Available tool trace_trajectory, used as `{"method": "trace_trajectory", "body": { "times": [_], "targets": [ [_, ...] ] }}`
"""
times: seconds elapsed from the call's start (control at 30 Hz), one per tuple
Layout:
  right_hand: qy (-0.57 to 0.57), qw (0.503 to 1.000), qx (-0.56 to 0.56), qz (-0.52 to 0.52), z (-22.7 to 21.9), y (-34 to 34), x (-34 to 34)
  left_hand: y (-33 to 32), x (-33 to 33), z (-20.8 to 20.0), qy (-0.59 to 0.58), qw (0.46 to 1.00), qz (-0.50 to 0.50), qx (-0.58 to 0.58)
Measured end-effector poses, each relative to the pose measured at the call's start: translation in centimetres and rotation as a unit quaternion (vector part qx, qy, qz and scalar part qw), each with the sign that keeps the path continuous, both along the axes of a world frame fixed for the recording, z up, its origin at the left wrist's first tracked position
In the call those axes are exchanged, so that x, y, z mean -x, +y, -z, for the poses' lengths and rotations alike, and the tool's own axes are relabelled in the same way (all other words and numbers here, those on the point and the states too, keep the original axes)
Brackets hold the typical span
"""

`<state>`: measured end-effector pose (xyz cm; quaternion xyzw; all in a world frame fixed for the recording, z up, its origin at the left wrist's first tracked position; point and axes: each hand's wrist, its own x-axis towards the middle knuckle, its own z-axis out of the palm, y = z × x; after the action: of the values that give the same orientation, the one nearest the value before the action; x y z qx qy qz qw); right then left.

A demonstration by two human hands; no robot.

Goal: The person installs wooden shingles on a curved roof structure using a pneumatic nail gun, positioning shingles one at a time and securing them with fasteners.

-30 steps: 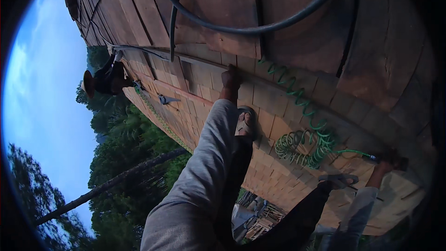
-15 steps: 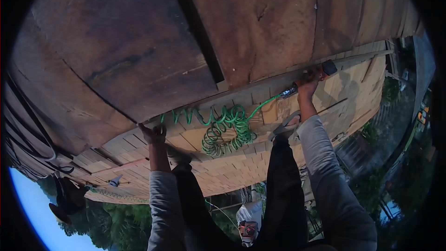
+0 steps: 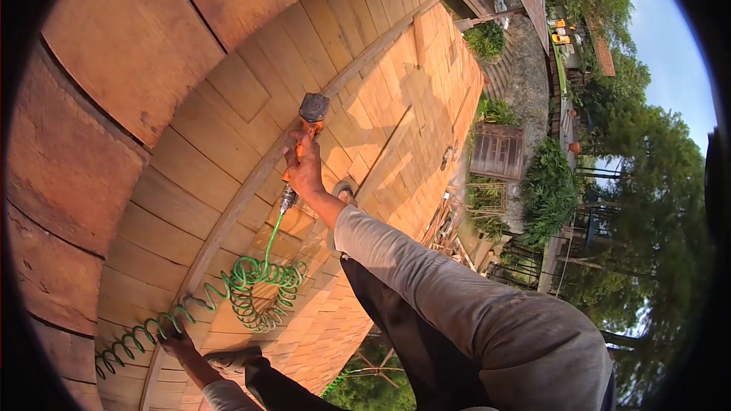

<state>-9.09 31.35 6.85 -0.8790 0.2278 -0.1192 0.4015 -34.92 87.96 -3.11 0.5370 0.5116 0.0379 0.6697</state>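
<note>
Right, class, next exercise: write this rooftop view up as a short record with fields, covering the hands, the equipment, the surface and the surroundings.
Right hand: gripping an orange-and-black tool
Left hand: at a long wooden strip, near the hose; exact grip unclear
Hose: green coiled hose, joined to the tool, partly heaped in loops
Surface: overlapping wooden shingles, crossed by the strip
Feet: both on the shingles
Surroundings: trees, a planted yard and sky at the picture's right
</note>
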Motion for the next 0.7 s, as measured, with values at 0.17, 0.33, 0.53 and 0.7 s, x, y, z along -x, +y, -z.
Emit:
{"method": "trace_trajectory", "body": {
  "times": [0.17,0.33,0.53,0.7],
  "targets": [
    [-0.026,0.996,-0.071,0.043,-0.2,-0.3,0.3,0.1,-1.3,-1.6,0.037,0.997,-0.069,-0.026],
    [-0.023,0.999,0.032,0.028,6.4,-6.9,1.5,-9.5,-2.9,-5.3,-0.004,0.934,-0.302,0.192],
    [-0.111,0.932,-0.288,0.19,10.7,-12.4,-3.7,-14.6,-9.4,-5.3,-0.005,0.975,-0.167,0.145],
    [-0.048,0.926,-0.255,0.275,8.3,-17.1,-2.9,-18.9,-6.8,-7.0,0.065,0.961,-0.188,0.192]
  ]
}}
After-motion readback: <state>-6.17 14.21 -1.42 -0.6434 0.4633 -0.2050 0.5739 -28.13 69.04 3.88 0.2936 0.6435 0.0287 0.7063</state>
